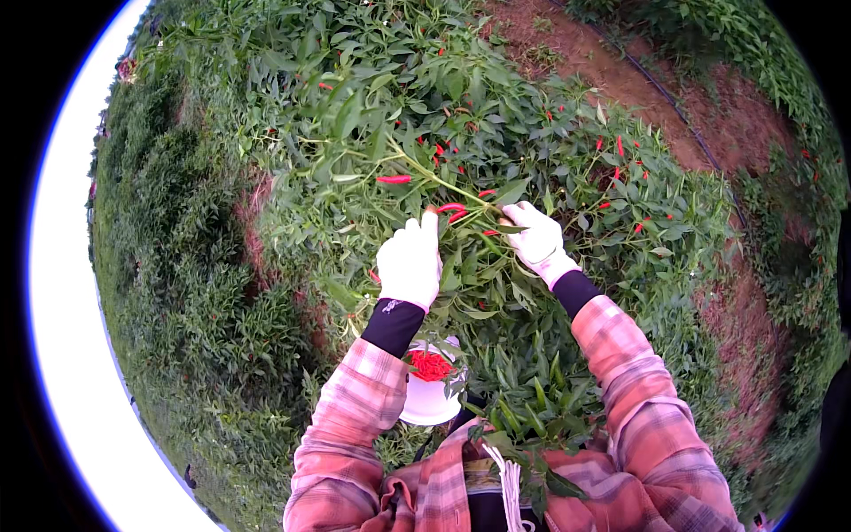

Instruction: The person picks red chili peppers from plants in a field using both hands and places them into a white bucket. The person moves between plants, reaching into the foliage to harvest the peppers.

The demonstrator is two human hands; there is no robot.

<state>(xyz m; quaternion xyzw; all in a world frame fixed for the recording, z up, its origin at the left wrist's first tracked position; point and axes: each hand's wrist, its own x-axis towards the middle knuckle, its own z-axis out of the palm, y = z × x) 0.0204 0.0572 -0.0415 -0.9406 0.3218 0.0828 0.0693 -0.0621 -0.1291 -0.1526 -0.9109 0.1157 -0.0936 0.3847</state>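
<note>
My right hand point(534, 238), in a white glove with a dark cuff, is closed around a green chilli plant stem point(435, 176) that slants up to the left. My left hand point(412, 256), also gloved in white, is by the red chillies point(452, 208) on this branch, its thumb at the tip of one; whether it grips anything is unclear. Another red chilli point(394, 179) hangs above my left hand. Below my left wrist is a white bucket point(429, 402) holding many picked red chillies point(430, 366), partly hidden by leaves and my sleeve.
Dense chilli plants point(625, 219) with red fruit surround my hands. Green chillies point(540, 394) grow close to my body. A dark hose point(688, 126) runs along the reddish soil path point(638, 100) at the right. More bushes point(193, 259) stand at the left.
</note>
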